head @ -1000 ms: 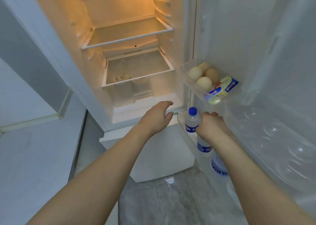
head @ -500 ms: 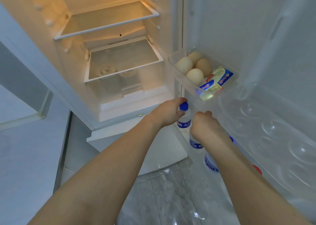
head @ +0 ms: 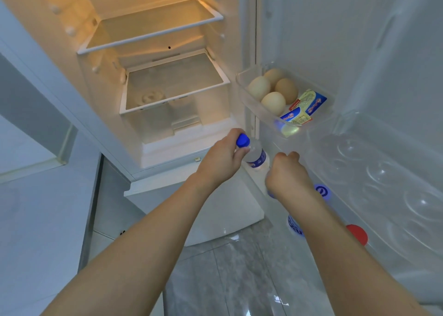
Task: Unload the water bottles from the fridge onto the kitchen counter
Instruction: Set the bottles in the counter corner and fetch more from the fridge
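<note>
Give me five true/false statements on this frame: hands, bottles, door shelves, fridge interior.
1. The left hand grips a bottle with a blue cap. True.
2. The right hand rests on the eggs. False: it is closed low in the door's bottom rack, below the egg shelf; what it grips is hidden.
3. The door shelf holds four eggs and a butter pack. True.
4. The glass shelves inside the fridge are packed with food. False: they are bare.
5. A red cap shows in the door rack beside the right forearm. True.
</note>
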Demonstrator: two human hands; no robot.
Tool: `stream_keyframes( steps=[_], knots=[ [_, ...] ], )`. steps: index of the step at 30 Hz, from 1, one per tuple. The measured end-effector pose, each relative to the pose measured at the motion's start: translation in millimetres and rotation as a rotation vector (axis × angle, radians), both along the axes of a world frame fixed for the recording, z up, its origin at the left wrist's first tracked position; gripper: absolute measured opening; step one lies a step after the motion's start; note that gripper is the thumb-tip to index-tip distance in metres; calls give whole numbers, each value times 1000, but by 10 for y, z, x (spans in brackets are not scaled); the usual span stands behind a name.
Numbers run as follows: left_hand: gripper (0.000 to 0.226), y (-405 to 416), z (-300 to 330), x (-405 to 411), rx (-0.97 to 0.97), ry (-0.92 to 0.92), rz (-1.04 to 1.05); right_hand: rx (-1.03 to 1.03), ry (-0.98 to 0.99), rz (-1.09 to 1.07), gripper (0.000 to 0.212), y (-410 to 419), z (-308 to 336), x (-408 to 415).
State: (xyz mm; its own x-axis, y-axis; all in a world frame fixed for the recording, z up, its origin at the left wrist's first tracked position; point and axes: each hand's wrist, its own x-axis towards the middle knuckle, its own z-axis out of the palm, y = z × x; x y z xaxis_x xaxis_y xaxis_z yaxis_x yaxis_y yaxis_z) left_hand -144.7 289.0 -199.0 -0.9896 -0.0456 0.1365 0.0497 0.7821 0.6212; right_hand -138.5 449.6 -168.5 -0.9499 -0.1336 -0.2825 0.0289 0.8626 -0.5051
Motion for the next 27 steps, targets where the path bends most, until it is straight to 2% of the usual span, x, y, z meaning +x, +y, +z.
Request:
stream_keyframes(
  steps=[3,6,11,15,27],
  knots=[
    [26,-110,129,182,72,135,71,-23,161,-62,26,-59,-43,48],
    [28,-243,237,385,59,250,180,-80,320,-77,25,-172,-1,130],
    [24,-531,388,868,107,386,405,-213,480,-24,20,-415,134,337],
    [22,-794,462,1429,226,385,556,-276,494,105,13,-740,207,581],
    [22,-1242,286,3202,149,168,892,-207,244,543,12,-1691,185,1701]
  ],
)
